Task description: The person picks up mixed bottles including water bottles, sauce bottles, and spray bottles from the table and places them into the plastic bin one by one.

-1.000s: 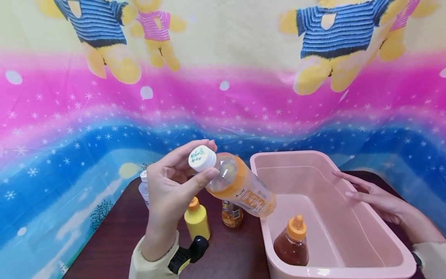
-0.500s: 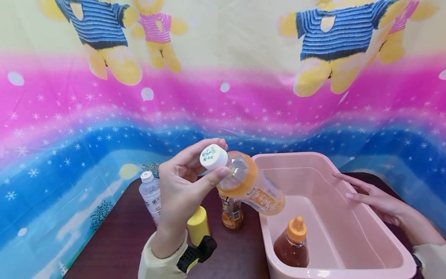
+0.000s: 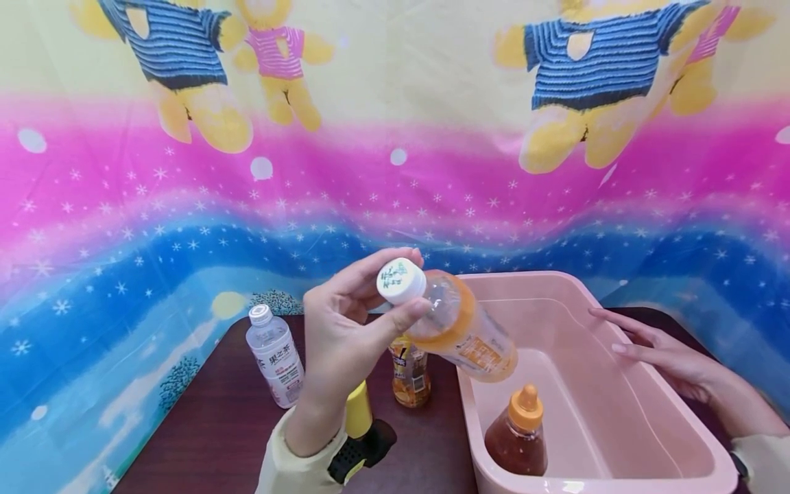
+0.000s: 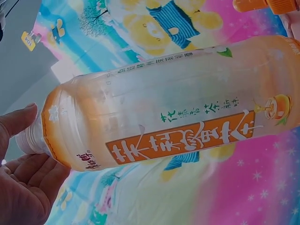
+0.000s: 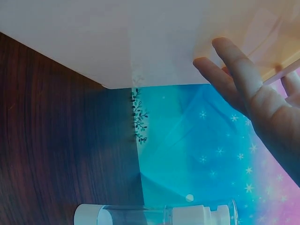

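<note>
My left hand [image 3: 345, 333] pinches a plastic drink bottle [image 3: 478, 346] at its neck, just below the white cap. The bottle is tilted, its base pointing right over the near-left rim of a pink tub [image 3: 607, 405]. Filling the left wrist view, the bottle [image 4: 187, 101] shows a clear body with orange bands and an orange label. On the tub's right rim rests my right hand [image 3: 675, 357], fingers straight; the right wrist view has its fingertips against the outer wall. Inside the tub stands a brown squeeze bottle [image 3: 518, 439] with an orange nozzle cap.
Left on the dark table [image 3: 204, 432] stands a clear tea bottle [image 3: 274, 360]. A yellow bottle [image 3: 358, 412] is partly hidden behind my left wrist, beside an orange-labelled drink bottle [image 3: 410, 381]. A clear white-capped container [image 5: 140, 214] shows low in the right wrist view.
My left hand has carried the drink bottle to the right, further over the tub. The clear tea bottle has come into fuller view. My right hand has stayed on the rim.
</note>
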`<state>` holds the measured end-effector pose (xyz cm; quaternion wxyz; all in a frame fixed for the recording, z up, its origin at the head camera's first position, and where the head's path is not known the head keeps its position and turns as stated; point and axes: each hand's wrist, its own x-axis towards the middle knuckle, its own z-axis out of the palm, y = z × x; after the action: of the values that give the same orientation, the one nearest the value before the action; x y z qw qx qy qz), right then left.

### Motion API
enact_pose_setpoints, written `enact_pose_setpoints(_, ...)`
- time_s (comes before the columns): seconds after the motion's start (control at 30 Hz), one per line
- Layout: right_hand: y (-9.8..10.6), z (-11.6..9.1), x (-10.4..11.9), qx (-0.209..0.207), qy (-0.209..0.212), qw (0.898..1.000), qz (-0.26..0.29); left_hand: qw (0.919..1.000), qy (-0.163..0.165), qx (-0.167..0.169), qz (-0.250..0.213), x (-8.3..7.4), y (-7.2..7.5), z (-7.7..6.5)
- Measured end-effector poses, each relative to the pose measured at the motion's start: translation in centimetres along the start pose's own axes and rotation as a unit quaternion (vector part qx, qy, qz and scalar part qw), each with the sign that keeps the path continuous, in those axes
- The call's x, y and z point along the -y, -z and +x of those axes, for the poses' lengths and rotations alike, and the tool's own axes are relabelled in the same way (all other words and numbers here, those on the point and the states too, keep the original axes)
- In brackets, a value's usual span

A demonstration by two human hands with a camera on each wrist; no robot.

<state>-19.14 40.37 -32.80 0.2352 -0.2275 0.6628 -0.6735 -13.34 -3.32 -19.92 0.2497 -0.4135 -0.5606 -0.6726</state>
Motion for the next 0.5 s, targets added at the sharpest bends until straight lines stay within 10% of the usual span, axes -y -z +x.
enact_pose_setpoints(0.5,0.0,-0.1,0.0,-0.006,0.0,1.0,-0.016,0.9997,0.014,0.015,0.013,1.2,-1.2,0.2)
